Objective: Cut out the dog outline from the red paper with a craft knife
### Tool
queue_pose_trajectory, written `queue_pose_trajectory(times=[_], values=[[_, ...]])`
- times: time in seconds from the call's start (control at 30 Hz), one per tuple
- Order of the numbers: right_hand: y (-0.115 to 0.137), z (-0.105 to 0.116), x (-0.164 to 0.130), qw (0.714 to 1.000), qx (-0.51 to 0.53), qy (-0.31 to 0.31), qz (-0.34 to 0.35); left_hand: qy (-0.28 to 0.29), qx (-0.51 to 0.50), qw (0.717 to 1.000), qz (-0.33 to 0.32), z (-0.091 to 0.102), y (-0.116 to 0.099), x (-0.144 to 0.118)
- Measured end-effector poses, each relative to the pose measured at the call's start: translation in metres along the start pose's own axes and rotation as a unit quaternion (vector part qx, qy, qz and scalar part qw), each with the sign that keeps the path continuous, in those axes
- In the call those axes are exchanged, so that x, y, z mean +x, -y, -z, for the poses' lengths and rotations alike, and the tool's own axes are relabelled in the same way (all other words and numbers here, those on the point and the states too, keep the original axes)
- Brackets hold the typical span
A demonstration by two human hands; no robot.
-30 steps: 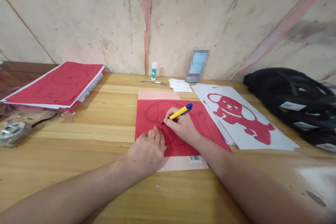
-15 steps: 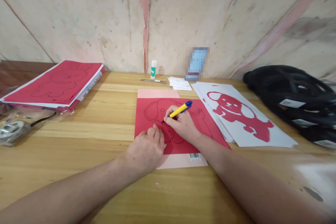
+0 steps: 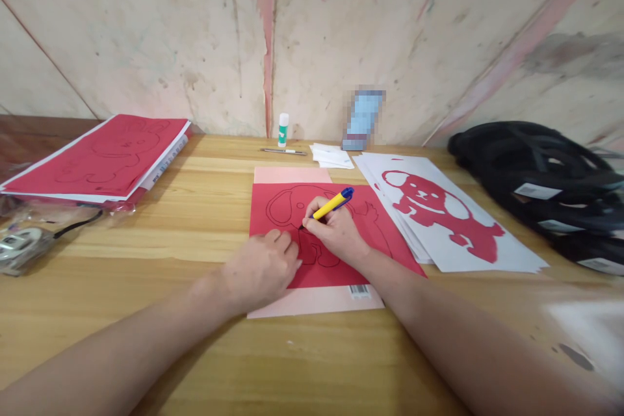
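A red sheet of paper [image 3: 358, 260] lies on a pale pink pad [image 3: 292, 174], which shows at its top and bottom edges. Dark lines on the red sheet outline a dog, with ears, legs and a tail. In my right hand [image 3: 338, 231] is a yellow and blue pen [image 3: 331, 204], its tip touching the sheet below the dog's head. My left hand [image 3: 263, 266] rests palm down over the sheet's left part, fingers loosely bent and holding nothing. It covers the lower left corner of the sheet.
Left stand a stack of red and white sheets [image 3: 112, 149] and a tape measure [image 3: 22, 247]. A glue stick [image 3: 283, 130], a thin pen [image 3: 283, 151], white papers [image 3: 331, 156] and a blurred phone-like panel [image 3: 363, 120] are behind. Right lie a red dog cutout [image 3: 424, 198] and black objects [image 3: 526, 169].
My left hand has slid a little left and up, uncovering more of the drawn legs. The pen tip has barely moved. The whole view has shifted slightly.
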State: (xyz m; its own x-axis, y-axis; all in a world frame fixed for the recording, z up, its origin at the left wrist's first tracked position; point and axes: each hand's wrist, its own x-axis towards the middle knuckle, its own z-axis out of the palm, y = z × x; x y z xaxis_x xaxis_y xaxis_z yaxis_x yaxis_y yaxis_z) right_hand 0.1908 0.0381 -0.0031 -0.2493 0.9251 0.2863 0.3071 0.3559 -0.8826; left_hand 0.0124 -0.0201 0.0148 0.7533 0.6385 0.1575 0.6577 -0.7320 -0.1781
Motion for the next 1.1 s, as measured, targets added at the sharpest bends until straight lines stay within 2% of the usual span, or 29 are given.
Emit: queue_pose_trajectory(times=[0.13, 0.23, 0.43, 0.73, 0.97, 1.1], values=[[0.000, 0.000, 0.000, 1.000, 0.000, 0.003, 0.001, 0.000, -0.107, 0.994, -0.030, 0.001, 0.027, -0.001], [0.001, 0.001, 0.000, 1.000, 0.000, 0.006, 0.002, 0.005, -0.139, 0.990, -0.029, -0.001, 0.035, -0.001], [0.003, 0.002, 0.000, 1.000, -0.016, 0.013, -0.001, -0.013, -0.157, 0.987, -0.029, -0.006, 0.035, -0.002], [0.000, 0.002, 0.000, 1.000, -0.009, 0.019, 0.007, -0.073, -0.168, 0.983, -0.033, -0.014, 0.036, -0.003], [0.004, 0.001, 0.001, 1.000, 0.011, 0.015, -0.004, -0.125, -0.230, 0.965, -0.018, -0.021, 0.039, -0.004], [0.007, 0.001, 0.002, 1.000, 0.023, 0.016, 0.005, -0.121, -0.250, 0.961, -0.004, -0.021, 0.041, 0.000]])
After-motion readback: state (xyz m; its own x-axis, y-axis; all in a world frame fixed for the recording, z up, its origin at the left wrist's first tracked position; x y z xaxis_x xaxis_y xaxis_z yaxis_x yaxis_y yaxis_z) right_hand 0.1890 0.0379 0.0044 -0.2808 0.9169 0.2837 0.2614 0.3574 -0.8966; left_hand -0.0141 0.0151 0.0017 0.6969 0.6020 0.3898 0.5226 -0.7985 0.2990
